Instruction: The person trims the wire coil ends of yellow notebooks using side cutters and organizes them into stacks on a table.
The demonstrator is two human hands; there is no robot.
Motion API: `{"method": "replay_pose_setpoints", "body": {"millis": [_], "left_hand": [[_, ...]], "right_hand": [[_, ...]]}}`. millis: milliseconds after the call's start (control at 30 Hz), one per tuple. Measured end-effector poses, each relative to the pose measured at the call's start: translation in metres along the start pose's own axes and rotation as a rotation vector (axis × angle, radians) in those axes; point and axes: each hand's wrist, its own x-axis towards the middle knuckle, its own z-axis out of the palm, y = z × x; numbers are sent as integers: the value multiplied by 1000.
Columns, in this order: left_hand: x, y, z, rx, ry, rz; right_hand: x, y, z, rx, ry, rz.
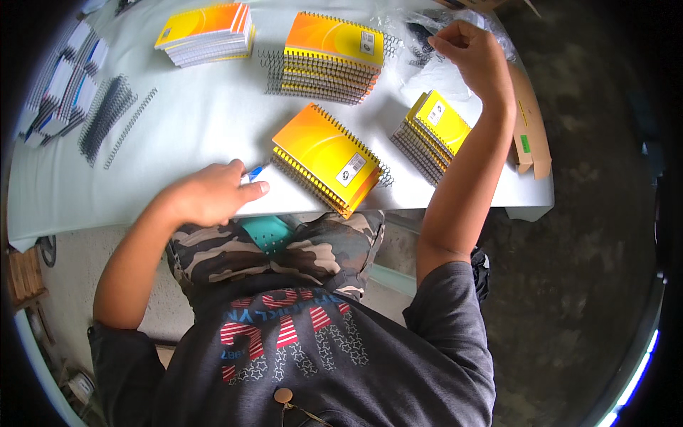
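My left hand point(206, 193) is closed around a small tool with a blue and white end point(254, 173); the rest of the tool is hidden in the fingers. Its tip points toward the nearest stack of yellow-orange spiral notebooks point(324, 153), where loose coil ends stick out at the lower right corner. My right hand point(473, 60) is raised at the far right, thumb and fingertips pinched together. Whatever may be between them is too small to make out. Behind and below it lie a clear plastic bag point(434, 78) and some dark coils point(420, 43).
More notebook stacks stand at the back left point(206, 35), back middle point(331, 57) and right point(434, 132). Loose black spiral coils point(107, 114) lie on the left, beside other bound books point(64, 89). A cardboard box point(530, 121) lies along the right edge of the white-covered table point(192, 135).
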Motion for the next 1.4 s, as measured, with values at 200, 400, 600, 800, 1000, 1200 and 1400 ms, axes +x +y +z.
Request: {"method": "replay_pose_setpoints", "body": {"millis": [200,400,600,800,1000,1200,1400], "left_hand": [[21,-55,-16,-639,-284,87],[5,-56,3,-856,-283,155],[-5,-45,39,-1217,19,255],[9,-8,60,-1075,307,356],[64,4,31,-597,681,504],[36,16,-1,-312,802,344],[-6,-17,40,-750,783,289]], "right_hand": [[31,55,13,-288,-95,42],[-14,-21,12,-195,76,-126],[-112,-60,74,-125,-372,-136],[-141,-60,96,-23,-391,203],[-194,-89,103,398,-427,160],[-198,-75,114,328,-104,297],[-168,-14,131,231,-89,-33]]}}
